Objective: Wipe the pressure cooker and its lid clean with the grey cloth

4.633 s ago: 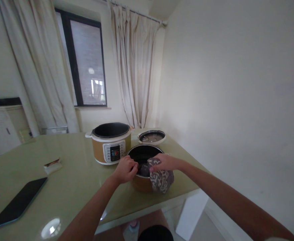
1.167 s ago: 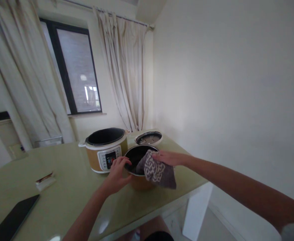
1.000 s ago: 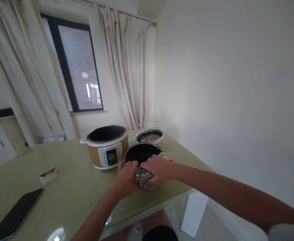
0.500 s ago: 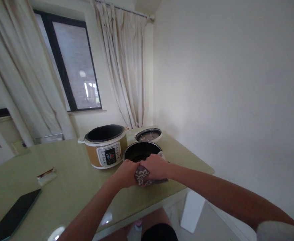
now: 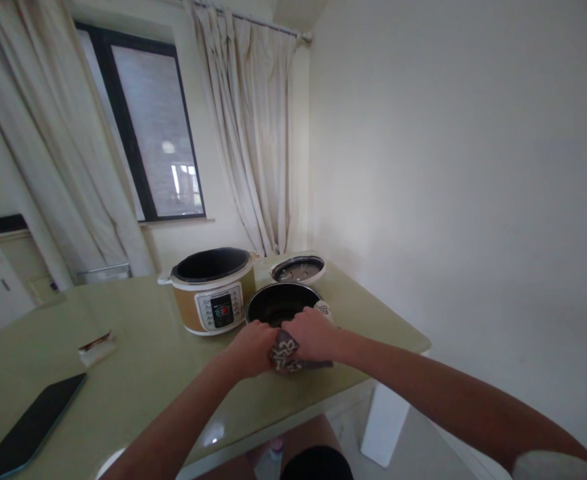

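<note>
A black inner pot (image 5: 273, 301) with a light rim stands near the table's front right. Both of my hands meet at its near edge. My left hand (image 5: 257, 348) is closed on a grey-and-white patterned cloth (image 5: 284, 355) at the pot's near side. My right hand (image 5: 313, 333) grips the same cloth, its fingers bent over the rim. A pale patterned piece, seemingly the cloth's other end, shows at the right rim. Much of the pot's near wall is hidden behind my hands and the cloth.
Left of the pot stands an open electric pressure cooker (image 5: 218, 293) with a control panel. Its round lid (image 5: 298, 269) lies behind the pot. A dark flat tablet-like object (image 5: 33, 427) and a small packet (image 5: 97, 350) lie on the green table (image 5: 148, 373). A wall rises on the right.
The view has shifted slightly. Both hands stay on the cloth at the pot's near edge, with barely any visible movement.
</note>
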Demonstrator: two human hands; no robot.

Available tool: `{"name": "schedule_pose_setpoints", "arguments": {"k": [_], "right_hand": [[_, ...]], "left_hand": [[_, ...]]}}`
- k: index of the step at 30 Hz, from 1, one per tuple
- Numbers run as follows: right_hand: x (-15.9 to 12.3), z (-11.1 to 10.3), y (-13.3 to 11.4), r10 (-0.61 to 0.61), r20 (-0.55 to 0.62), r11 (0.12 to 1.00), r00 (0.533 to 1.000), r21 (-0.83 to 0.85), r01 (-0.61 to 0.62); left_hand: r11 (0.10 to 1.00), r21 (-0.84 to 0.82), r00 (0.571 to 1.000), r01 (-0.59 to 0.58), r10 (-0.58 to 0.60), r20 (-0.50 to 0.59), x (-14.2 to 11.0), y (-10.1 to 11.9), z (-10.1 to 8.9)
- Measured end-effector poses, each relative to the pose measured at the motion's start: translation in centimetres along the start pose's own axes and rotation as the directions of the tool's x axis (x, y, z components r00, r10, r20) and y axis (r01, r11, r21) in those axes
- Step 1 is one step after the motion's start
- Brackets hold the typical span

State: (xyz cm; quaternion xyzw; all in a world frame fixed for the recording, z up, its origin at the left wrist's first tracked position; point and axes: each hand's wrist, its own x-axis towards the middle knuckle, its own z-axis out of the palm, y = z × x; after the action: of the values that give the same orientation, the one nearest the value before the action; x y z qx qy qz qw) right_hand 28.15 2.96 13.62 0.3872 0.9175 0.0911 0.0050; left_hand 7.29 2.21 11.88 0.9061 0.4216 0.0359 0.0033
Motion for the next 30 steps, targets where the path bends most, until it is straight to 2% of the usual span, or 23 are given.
{"name": "schedule_pose_setpoints", "arguments": {"k": [3,6,8,10,12,14,16,18,21,24,26,30], "right_hand": [[-0.6,0.0,0.4,-0.063,0.014,0.997,0.998,0.035,0.062],[-1.1,-0.1,3.0,-0.169,0.044,0.985,0.985,0.029,0.167],[-1.1,-0.2,4.2,-0.16,0.032,0.987,0.987,0.002,0.16],[-0.8,-0.2,4.2,-0.122,0.026,0.992,0.992,-0.017,0.123],[-0.4,-0.2,3.0,-0.071,0.034,0.997,0.997,-0.017,0.072],[-0.2,-0.1,1.7,-0.02,0.039,1.0,0.999,-0.005,0.02],[-0.3,-0.1,1.1,-0.017,0.031,1.0,0.999,0.01,0.017],[-0.7,-0.2,1.7,-0.081,0.03,0.996,0.996,0.024,0.081],[-1.0,-0.3,4.0,-0.194,0.049,0.981,0.98,0.026,0.192],[-0.6,-0.4,4.8,-0.194,0.041,0.981,0.98,0.007,0.194],[-0.1,-0.3,3.7,-0.145,0.039,0.989,0.989,-0.005,0.145],[-0.1,-0.2,1.0,-0.051,0.023,0.999,0.998,-0.002,0.051]], "left_hand": [[0.997,-0.034,0.998,-0.062,0.061,-0.027,-0.4,-1.3,0.4],[0.997,-0.048,0.998,-0.052,0.051,-0.025,-0.6,-3.9,-0.2],[0.999,-0.015,0.999,-0.039,0.039,-0.017,-0.5,-4.4,-0.7],[0.998,0.049,0.999,-0.043,0.043,0.003,-0.2,-3.4,-1.0],[0.995,0.091,0.999,-0.046,0.044,0.022,0.1,-1.5,-0.8],[0.996,0.09,1.0,-0.02,0.018,0.018,0.3,0.3,-0.3],[0.998,0.06,1.0,-0.005,0.005,0.003,0.3,0.8,0.2],[1.0,0.025,1.0,-0.016,0.017,-0.016,0.0,-0.2,0.5],[0.999,-0.038,0.999,-0.027,0.025,-0.038,-0.7,-3.1,0.2],[0.998,-0.053,0.998,-0.017,0.013,-0.061,-0.8,-4.5,-0.1],[0.999,-0.033,0.998,-0.002,0.0,-0.063,-0.5,-3.6,0.0],[1.0,0.013,0.998,0.0,0.001,-0.058,-0.1,-0.2,0.9]]}}
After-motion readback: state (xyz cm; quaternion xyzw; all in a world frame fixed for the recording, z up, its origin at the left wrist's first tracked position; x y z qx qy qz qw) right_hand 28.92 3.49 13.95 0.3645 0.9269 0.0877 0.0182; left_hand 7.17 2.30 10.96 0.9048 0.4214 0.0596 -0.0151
